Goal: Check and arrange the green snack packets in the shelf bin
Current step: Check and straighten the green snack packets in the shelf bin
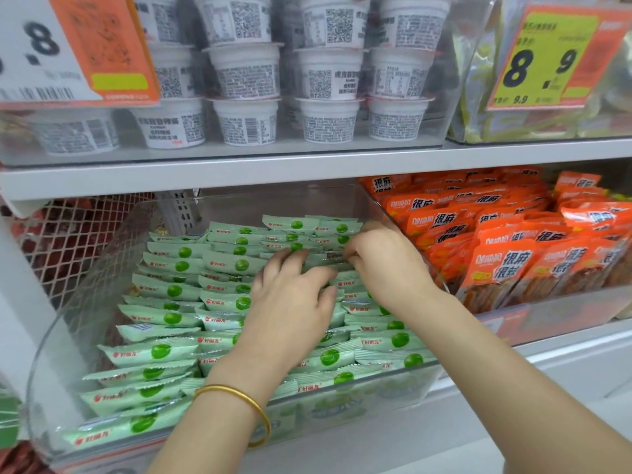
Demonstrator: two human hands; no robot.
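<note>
Pale grey metal shop shelving (239, 176), evenly and brightly lit. On the upper board, white printed cups (244, 75) stacked three high inside a clear bin. Orange-and-white price card (68, 46) hanging at left, yellow-and-orange price card (547, 59) at right, in front of bagged goods. Below at right, orange packets (496, 234) packed upright in a clear bin. At left, white mesh (78, 241) with red goods behind.

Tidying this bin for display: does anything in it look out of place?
Yes. In the left column, one packet lies back up, showing bluish print instead of the green dot that the other green packets show.
</note>
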